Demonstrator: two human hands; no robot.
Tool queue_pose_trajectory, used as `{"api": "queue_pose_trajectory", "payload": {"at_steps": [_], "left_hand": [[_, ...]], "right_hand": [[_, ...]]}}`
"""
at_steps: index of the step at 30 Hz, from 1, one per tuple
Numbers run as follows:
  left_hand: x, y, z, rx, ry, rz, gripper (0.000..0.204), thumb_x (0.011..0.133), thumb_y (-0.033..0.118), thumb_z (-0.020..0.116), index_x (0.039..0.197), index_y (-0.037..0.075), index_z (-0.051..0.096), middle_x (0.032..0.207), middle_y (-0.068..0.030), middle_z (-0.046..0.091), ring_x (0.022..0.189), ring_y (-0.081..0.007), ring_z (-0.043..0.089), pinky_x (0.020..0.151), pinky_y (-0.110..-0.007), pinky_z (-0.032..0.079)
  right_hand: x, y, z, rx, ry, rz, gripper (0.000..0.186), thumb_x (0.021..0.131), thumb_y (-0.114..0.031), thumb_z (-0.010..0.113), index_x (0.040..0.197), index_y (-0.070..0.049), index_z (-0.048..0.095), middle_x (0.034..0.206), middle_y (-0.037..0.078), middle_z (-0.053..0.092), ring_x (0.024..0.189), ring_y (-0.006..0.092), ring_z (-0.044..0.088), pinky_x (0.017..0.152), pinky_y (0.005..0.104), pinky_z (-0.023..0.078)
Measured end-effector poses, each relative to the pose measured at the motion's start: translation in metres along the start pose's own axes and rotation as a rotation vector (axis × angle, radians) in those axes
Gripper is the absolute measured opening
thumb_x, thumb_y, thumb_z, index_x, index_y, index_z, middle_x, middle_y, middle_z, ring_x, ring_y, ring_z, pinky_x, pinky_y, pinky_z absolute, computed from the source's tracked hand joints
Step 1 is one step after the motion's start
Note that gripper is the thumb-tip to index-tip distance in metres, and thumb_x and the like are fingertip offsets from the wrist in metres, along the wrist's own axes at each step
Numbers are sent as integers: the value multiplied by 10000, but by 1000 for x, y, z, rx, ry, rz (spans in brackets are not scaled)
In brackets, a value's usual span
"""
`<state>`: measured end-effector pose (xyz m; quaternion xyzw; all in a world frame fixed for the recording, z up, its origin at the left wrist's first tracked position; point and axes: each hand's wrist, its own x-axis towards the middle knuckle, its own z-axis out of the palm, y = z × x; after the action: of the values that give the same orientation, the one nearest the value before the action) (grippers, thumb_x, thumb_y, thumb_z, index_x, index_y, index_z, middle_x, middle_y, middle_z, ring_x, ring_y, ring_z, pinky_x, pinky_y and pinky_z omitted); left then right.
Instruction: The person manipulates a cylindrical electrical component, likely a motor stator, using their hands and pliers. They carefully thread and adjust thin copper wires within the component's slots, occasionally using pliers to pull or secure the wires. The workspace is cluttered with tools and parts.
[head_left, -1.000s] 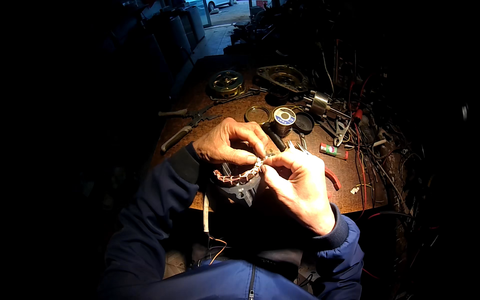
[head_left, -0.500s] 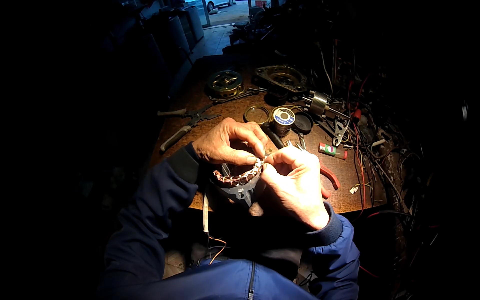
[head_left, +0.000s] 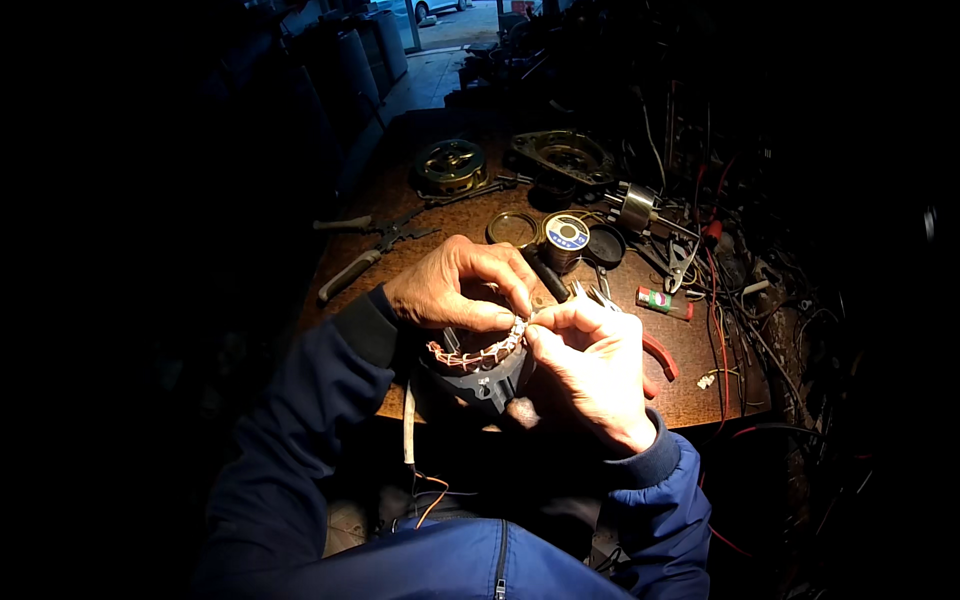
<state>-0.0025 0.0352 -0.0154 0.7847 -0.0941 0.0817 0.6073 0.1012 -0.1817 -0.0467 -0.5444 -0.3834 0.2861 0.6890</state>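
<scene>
"Where is the piece of work exactly?"

"The laced copper winding sits in a dark housing at the near edge of the bench. Take this winding as the centre of the clock, with twelve pointing away from the person."

"And how are the hands?"

"The left hand comes over it from eleven, thumb and forefinger narrow, pinching the winding's edge. The right hand is at three, also narrow; it seems to pinch the white cord at about two. The very tips are too small to tell more."

"How to do this part well?"

"In my opinion, the left should hold firmly but softly, because thin copper can be scratched by a nail. The right should pull evenly and low, so each loop lies flat with equal spacing."

"Anything in the way?"

"Not touching. A spool stands at one, and a red handle lies at three, beyond the right hand."
</scene>
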Motion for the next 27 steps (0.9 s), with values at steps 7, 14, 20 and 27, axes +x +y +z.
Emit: {"api": "queue_pose_trajectory", "payload": {"at_steps": [7,14,20,27], "left_hand": [[1,2,2,11,-1,9,177,799,123,832,962,53,830,1027,-54,724,1039,-185,639,935,-362,512],[1,3,4,36,2,19,183,797,128,834,968,62,837,1023,-55,729,1041,-186,642,944,-363,513],[1,2,3,50,6,17,188,790,132,841,968,72,842,1021,-50,741,1036,-186,646,949,-365,513],[4,6,7,77,-6,17,206,766,116,838,968,77,847,1004,-44,748,1022,-185,645,945,-367,507]], "right_hand": [[-3,-6,1,-584,89,-499,156,855,17,826,1002,-9,784,850,52,724,731,127,671,658,261,532],[2,-17,1,-815,42,-651,219,772,38,811,969,-37,749,836,109,704,693,260,681,632,340,539],[0,-10,1,-540,99,-525,147,815,64,761,940,-10,744,813,52,683,673,127,640,609,265,482],[-10,-10,-2,-71,52,-230,92,894,76,741,981,46,737,905,26,690,774,66,630,675,208,478]]}}
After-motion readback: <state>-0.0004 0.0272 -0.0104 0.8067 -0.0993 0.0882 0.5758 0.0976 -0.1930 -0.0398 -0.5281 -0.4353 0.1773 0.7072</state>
